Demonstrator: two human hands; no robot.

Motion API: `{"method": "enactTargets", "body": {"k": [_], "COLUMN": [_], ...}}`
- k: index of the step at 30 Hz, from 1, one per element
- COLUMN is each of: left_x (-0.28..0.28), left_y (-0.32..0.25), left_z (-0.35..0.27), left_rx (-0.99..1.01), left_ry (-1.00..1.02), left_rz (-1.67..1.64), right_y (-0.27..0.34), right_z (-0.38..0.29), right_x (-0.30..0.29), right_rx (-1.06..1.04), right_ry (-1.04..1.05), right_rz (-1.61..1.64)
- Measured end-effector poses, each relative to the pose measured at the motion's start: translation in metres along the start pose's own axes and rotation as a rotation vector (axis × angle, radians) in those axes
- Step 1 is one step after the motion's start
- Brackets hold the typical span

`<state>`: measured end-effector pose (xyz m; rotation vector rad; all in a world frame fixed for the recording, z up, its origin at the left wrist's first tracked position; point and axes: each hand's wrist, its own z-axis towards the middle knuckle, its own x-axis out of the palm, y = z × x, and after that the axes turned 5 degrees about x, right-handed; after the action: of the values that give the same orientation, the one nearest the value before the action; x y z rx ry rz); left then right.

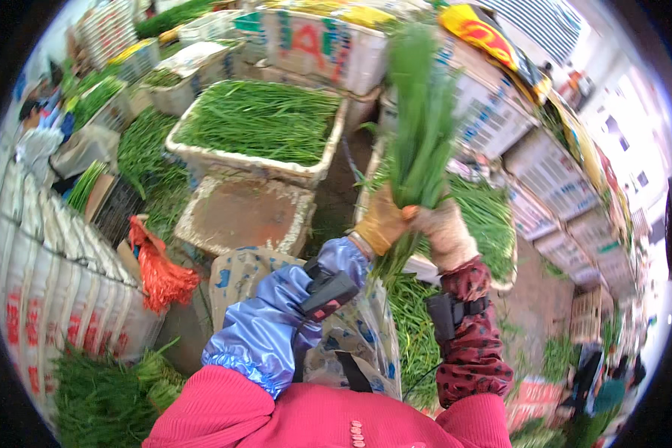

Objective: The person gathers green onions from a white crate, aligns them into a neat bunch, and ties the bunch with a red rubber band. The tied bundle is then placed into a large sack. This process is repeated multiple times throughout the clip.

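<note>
A thick bunch of long green leaves, probably garlic chives (420, 123), stands upright in front of me, its upper part blurred. My left hand (382, 221), in a tan-yellow glove, grips the lower stems from the left. Closed around them from the right is my right hand (445, 232), in a pale glove. A small orange patch (409, 213) shows between the hands; I cannot tell what it is. Below the hands hang the stem ends (393, 260). Behind my right hand, a foam box (507, 284) holds more loose greens (484, 224).
A white foam box (173, 147) full of greens sits ahead, beyond a low, dirty foam block (243, 213). Red plastic strips (165, 277) hang at left beside white crates (89, 297). Stacked crates (554, 168) line the right. Cut greens (417, 330) cover the floor. Other people sit left and right.
</note>
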<state>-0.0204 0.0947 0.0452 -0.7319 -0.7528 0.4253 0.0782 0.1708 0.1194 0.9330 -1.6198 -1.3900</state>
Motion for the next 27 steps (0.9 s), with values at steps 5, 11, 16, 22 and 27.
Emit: {"method": "enactTargets", "body": {"k": [5,11,16,22,27], "left_x": [-0.047,-0.154,-0.264,-0.329,-0.310], "left_y": [-0.049,-0.095,-0.078,-0.036,-0.036], "left_z": [0.037,0.064,0.040,0.007,0.010], "left_rx": [0.068,0.051,-0.081,-0.294,-0.320], "left_ry": [0.205,0.401,0.340,0.070,-0.127], "left_rz": [0.505,0.531,0.615,0.063,-0.282], "right_y": [0.028,-0.003,-0.064,-0.089,-0.074], "right_z": [0.063,0.113,0.152,0.182,0.185], "right_x": [0.036,0.111,0.175,0.202,0.215], "right_rx": [-0.249,-0.195,-0.016,0.088,-0.019], "right_ry": [0.113,0.273,0.289,0.373,0.464], "right_rz": [-0.085,-0.031,-0.418,-0.663,-0.369]}}
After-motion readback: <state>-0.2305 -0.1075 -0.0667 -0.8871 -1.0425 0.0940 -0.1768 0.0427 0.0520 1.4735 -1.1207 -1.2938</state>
